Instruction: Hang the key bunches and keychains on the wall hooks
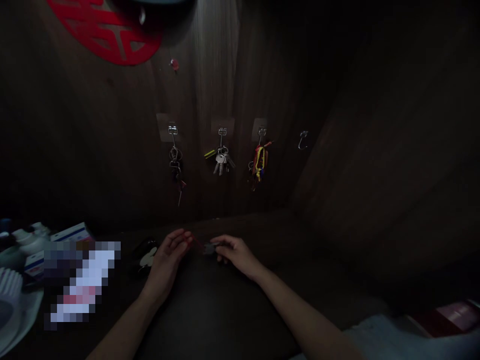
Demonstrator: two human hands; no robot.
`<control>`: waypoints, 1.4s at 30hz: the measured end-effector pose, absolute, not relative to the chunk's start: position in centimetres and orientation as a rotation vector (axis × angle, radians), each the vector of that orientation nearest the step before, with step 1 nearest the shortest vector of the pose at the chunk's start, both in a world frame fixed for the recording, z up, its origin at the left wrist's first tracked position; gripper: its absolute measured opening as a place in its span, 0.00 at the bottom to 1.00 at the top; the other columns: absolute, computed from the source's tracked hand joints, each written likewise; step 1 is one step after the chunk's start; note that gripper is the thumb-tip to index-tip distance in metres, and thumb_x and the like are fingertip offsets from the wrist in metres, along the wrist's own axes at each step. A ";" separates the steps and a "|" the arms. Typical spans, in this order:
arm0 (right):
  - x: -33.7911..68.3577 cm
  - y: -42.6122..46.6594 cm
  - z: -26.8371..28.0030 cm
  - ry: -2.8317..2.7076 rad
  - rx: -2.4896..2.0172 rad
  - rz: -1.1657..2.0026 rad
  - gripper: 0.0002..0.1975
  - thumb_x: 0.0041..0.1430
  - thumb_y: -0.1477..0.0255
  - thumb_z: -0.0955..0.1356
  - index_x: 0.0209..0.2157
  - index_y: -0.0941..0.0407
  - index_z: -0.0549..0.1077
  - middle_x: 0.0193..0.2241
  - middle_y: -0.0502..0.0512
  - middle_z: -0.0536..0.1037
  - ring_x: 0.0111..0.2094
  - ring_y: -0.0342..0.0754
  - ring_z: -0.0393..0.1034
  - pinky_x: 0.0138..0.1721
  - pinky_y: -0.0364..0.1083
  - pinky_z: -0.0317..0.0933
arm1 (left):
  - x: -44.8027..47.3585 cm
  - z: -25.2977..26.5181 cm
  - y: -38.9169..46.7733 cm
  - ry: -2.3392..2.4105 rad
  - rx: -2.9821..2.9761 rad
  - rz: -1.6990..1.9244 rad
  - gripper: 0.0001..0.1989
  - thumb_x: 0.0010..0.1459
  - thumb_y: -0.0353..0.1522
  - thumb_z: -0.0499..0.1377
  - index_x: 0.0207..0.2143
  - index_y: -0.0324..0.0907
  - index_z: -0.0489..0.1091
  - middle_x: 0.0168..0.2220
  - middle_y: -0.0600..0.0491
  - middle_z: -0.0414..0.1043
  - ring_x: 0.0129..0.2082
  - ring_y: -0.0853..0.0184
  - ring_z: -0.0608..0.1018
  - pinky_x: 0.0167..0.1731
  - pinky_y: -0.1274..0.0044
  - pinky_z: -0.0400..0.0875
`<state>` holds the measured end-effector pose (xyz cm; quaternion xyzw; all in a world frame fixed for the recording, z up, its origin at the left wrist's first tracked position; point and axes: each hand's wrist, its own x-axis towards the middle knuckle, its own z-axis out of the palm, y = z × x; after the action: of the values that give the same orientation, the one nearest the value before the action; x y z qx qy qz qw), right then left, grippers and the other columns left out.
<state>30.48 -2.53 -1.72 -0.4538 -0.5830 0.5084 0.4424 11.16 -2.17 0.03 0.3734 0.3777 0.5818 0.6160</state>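
My left hand (172, 252) is closed, its fingers pinching a thin red cord (196, 242). The cord runs across to a small grey, key-like piece (210, 248), which my right hand (231, 251) grips between thumb and fingers. It is dark and slightly blurred, so its exact shape is hard to tell. Both hands are held low in front of the wooden wall panel, just above the dark surface. Higher up, three bunches hang from wall hooks: dark keys with a clasp (175, 162), silver keys (221, 160), and keys with a red and yellow braided cord (260, 162).
A bare metal hook (303, 140) is at the right of the row. White bottles (28, 241), a box (73, 232), a white slotted basket (11, 285) and a black and white object (149, 256) stand at left. A red paper cutout (112, 42) is above.
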 end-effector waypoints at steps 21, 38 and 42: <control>30.5 -2.5 -1.5 -1.642 -1.171 0.835 0.10 0.54 0.78 0.62 0.30 0.55 0.75 0.30 0.49 0.77 0.35 0.44 0.71 0.40 0.44 0.61 | 11.2 0.5 -2.7 0.721 0.908 1.234 0.19 0.49 0.33 0.63 0.45 0.45 0.67 0.50 0.48 0.70 0.52 0.59 0.71 0.53 0.67 0.62; 29.7 -3.6 -0.7 -1.636 -1.022 0.973 0.09 0.49 0.73 0.69 0.31 0.54 0.64 0.31 0.48 0.72 0.35 0.44 0.68 0.39 0.44 0.60 | 12.0 2.1 -5.0 0.626 1.184 0.984 0.21 0.54 0.33 0.59 0.51 0.47 0.65 0.58 0.48 0.62 0.57 0.55 0.64 0.56 0.63 0.57; 29.8 -3.4 -0.7 -1.575 -0.978 1.098 0.08 0.52 0.70 0.68 0.29 0.55 0.63 0.26 0.47 0.73 0.30 0.43 0.68 0.34 0.43 0.60 | 11.9 2.2 -4.9 0.720 1.264 0.996 0.20 0.52 0.32 0.60 0.49 0.49 0.67 0.57 0.49 0.64 0.58 0.57 0.63 0.56 0.64 0.57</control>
<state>29.81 -3.41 -0.66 -0.3996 -0.6438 0.4490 0.4736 11.86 -4.88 2.25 0.5532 0.3153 0.4361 0.6359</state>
